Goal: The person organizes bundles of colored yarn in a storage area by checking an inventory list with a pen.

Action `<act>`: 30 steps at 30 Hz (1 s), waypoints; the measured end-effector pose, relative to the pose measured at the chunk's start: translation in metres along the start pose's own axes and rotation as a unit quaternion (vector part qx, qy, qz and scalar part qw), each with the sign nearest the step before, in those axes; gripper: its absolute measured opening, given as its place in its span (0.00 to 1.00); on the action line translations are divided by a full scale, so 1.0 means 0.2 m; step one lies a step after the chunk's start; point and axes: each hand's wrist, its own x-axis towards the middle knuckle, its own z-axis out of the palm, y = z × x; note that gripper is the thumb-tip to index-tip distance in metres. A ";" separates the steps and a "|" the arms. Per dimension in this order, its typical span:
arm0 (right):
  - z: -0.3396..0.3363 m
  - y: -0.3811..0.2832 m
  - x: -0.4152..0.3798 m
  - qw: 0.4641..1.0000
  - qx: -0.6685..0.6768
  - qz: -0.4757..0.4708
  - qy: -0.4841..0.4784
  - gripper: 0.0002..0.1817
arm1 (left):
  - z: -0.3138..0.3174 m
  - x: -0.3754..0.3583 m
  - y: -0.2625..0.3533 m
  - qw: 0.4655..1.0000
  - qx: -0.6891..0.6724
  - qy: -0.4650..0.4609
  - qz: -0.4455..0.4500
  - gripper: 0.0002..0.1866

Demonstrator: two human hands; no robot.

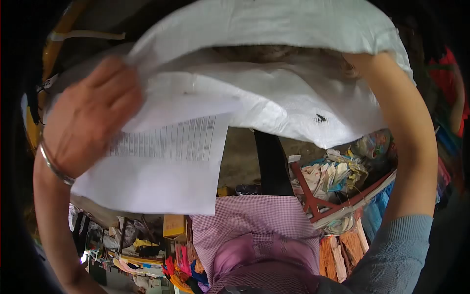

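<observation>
A large white woven sack (274, 29) spreads across the top of the view, its mouth gaping. My left hand (98, 110), with a bangle at the wrist, is closed at the sack's left edge and slightly blurred. From under that hand hangs a white paper sheet (161, 181) printed with a table; the fingers appear to grip it. My right hand (355, 63) reaches into the sack's mouth at the right. Its fingers are hidden by the sack, so what they touch does not show.
Below lies a checked pink apron (254, 215) on my body. A reddish metal frame (313, 201) stands at right beside bundled papers and plastic (333, 174). Orange-brown bundles (342, 252) lie lower right. Colourful cloth (181, 262) and a yellow box (174, 225) are lower left.
</observation>
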 end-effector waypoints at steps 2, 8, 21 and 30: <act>-0.03 -0.02 0.03 1.000 0.010 -0.010 0.017 0.18 | -0.04 0.05 0.01 1.000 0.004 0.024 0.003 0.11; 0.31 0.01 0.22 0.998 0.024 0.040 -0.040 0.19 | -0.07 0.17 0.07 0.998 -0.042 0.053 0.007 0.17; 1.67 -0.18 0.92 0.889 0.311 0.336 0.032 0.21 | -0.03 0.16 0.05 0.998 0.003 0.066 0.018 0.17; 1.43 -0.05 0.94 0.887 0.346 0.300 0.067 0.22 | -0.05 0.11 -0.05 0.999 -0.013 0.039 -0.008 0.14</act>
